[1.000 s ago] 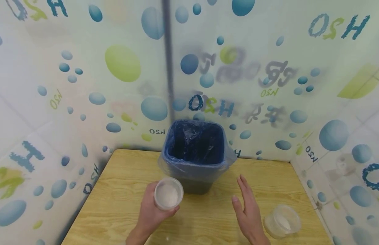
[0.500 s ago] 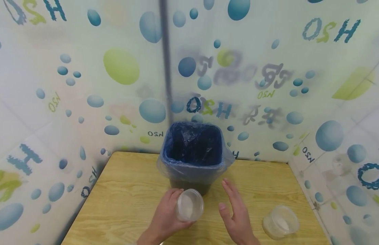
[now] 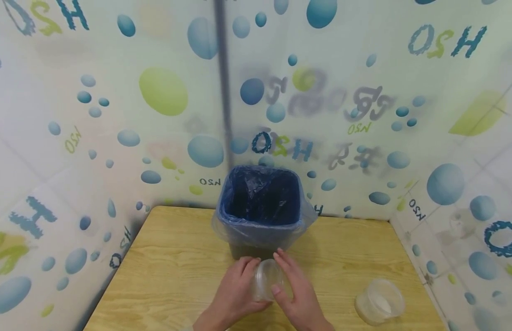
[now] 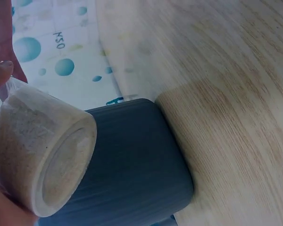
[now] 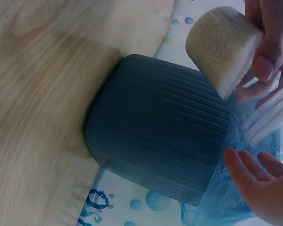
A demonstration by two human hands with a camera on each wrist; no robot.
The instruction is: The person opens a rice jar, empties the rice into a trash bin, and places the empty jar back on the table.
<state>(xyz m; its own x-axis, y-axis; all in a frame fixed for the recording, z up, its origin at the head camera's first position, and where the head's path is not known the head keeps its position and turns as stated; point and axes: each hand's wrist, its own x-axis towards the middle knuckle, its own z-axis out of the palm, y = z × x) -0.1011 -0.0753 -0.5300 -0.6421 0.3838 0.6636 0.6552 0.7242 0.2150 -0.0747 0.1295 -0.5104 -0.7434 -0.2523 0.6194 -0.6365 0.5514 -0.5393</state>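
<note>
Backed by bubble-print sheeting (image 3: 162, 89). Working over wood-grain table (image 3: 169, 257). In front of bin (image 5: 155, 117), gripping tilted clear jar (image 3: 265, 280) of pale grains (image 5: 221, 52) with left hand (image 3: 239, 287) curled round. Holding right hand (image 3: 299, 294) just beside, relaxed, grasping nothing. Judged: positioning for two-handed control; probably calls next for steadying without spilling.

Holding a tilted cup (image 3: 267, 276) in the left hand (image 3: 236, 288), poising the right hand (image 3: 298, 294) beside it, facing a bin (image 3: 244, 251) on the bench (image 3: 173, 257).
</note>
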